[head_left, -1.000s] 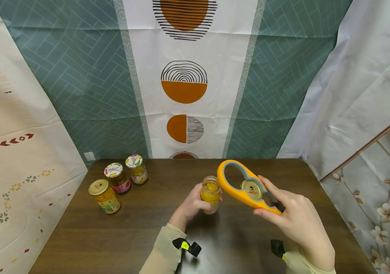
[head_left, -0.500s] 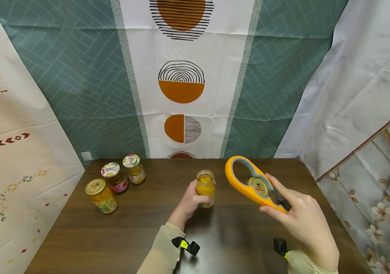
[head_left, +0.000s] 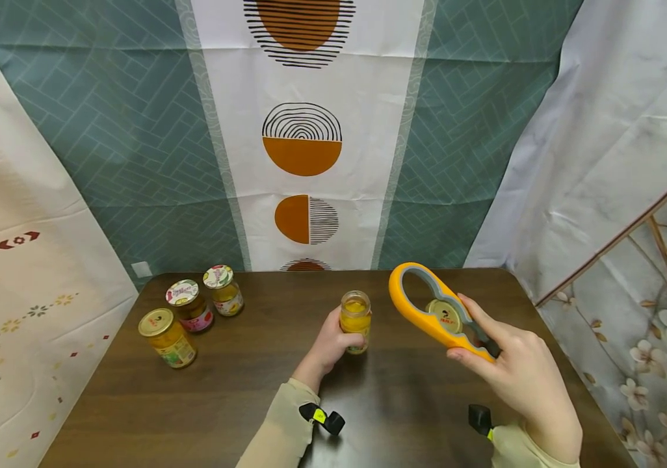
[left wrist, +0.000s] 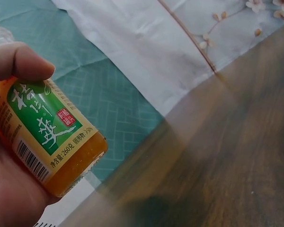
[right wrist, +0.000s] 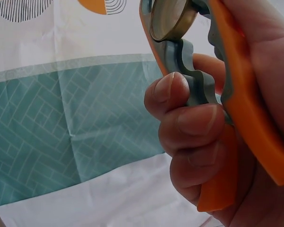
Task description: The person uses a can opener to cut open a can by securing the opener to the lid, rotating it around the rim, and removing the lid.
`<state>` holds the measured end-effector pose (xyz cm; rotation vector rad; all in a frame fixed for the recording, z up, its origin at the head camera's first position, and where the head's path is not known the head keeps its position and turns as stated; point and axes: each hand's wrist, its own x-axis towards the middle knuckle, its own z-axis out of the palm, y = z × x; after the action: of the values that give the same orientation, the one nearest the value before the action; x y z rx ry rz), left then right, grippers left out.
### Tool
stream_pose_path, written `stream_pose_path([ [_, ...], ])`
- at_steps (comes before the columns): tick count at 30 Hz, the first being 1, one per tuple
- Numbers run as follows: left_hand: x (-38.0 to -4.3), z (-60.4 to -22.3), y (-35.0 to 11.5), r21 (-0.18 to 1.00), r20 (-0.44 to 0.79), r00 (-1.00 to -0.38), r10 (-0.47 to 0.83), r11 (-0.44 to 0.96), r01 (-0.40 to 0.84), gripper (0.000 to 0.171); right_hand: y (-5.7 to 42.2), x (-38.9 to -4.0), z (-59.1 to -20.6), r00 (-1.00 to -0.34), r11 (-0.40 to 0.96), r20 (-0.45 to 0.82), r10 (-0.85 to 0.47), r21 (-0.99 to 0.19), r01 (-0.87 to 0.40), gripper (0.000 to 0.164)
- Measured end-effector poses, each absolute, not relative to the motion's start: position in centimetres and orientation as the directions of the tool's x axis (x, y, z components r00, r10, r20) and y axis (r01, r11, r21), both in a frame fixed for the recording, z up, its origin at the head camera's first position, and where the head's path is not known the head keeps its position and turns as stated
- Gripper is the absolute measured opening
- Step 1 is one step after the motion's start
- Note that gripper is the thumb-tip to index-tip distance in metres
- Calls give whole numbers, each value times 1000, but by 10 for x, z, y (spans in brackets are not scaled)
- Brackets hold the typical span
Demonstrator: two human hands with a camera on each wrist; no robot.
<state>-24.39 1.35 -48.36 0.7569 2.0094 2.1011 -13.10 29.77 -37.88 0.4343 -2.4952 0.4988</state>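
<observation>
My left hand [head_left: 329, 346] grips a small glass jar [head_left: 355, 322], its mouth uncovered and yellow-orange contents showing inside. In the left wrist view the jar's green and yellow label [left wrist: 42, 116] faces the camera, the thumb lying across its upper part. To the right, my right hand [head_left: 523, 367] holds an orange and grey jar opener [head_left: 421, 318] by its handles, raised over the table. A gold lid [head_left: 446, 316] sits between the opener's grey scalloped inner edges. Seen from the right wrist, the fingers [right wrist: 191, 125] curl round one orange handle, and the lid's rim [right wrist: 180, 28] shows above them.
Three lidded jars stand at the table's left: one with a gold lid [head_left: 168, 338], one with a pink label [head_left: 191, 307] and one behind it [head_left: 224, 291]. The brown wooden table [head_left: 240, 403] ends at a patterned cloth backdrop [head_left: 158, 162]. Cloth also hangs on both sides.
The jar opener with the lid has moved right, widening the gap to the jar. The jar has risen slightly and stands more upright in the left hand. The head view has turned slightly right.
</observation>
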Motion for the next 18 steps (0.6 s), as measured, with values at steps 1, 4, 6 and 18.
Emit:
stream_pose_path([
  [1,-244,-484,14,966,257,-864,433,-95,240,50,298,-131,-379,-796,880,574,-192,-258,-398,89],
  [4,-247,-487,17,968,249,-864,437,-79,239,49,300,-131,-379,-795,883,577,-184,-258,-391,89],
  [6,-251,-493,19,969,243,-868,433,-76,234,49,301,-131,-379,-792,884,582,-185,-254,-393,89],
  [18,-261,-510,35,979,190,-882,432,-13,205,58,305,-130,-381,-806,883,568,-166,-279,-378,87],
])
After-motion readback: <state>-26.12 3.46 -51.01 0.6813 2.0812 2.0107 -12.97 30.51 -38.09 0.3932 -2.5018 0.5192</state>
